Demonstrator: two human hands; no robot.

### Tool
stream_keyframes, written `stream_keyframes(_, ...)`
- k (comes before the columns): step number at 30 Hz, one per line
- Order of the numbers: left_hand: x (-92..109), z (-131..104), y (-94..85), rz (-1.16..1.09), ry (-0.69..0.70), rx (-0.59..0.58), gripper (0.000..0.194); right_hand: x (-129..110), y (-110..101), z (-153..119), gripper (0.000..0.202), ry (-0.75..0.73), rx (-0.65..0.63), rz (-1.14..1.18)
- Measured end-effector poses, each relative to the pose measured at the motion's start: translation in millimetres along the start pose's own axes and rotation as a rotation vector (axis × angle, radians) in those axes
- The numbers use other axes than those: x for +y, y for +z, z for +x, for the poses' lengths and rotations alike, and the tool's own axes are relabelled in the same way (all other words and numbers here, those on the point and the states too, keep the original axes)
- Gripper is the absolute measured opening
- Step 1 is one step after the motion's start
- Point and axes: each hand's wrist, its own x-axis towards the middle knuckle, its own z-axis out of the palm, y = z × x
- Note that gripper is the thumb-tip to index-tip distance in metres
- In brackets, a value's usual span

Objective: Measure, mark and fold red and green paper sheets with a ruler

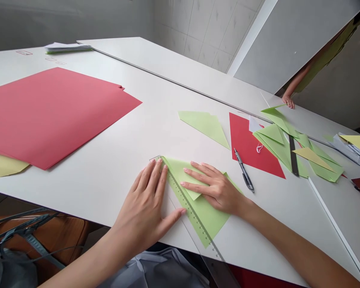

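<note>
A clear ruler lies slantwise over a folded light green paper at the table's front edge. My left hand rests on the ruler's upper end, fingers extended and thumb spread onto its lower part. My right hand lies flat on the green paper, just right of the ruler, with its fingers apart. Past my right hand, a dark pen lies on the table beside a red sheet. A separate light green piece lies beyond both hands.
Large red sheets cover the left side, over yellow paper. Green pieces and a black strip lie at right, near stacked papers. Another person's hand touches the far edge. A brown seat stands below left.
</note>
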Motion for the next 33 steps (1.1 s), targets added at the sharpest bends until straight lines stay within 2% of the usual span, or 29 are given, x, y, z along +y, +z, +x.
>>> stream_keyframes(23,2.0,4.0,0.2,-0.003,-0.005,-0.030,0.098,-1.6,-3.0,1.1,0.050,0.022,-0.019,0.019)
stream_keyframes(29,1.2,3.6,-0.2,0.003,0.005,-0.017,0.082,-1.3,-1.0,1.8,0.052,0.019,0.008,0.031)
stream_keyframes(33,0.9,2.8,-0.4,0.012,0.008,-0.007,0.080,-1.4,0.2,1.8,0.049,0.010,0.013,0.025)
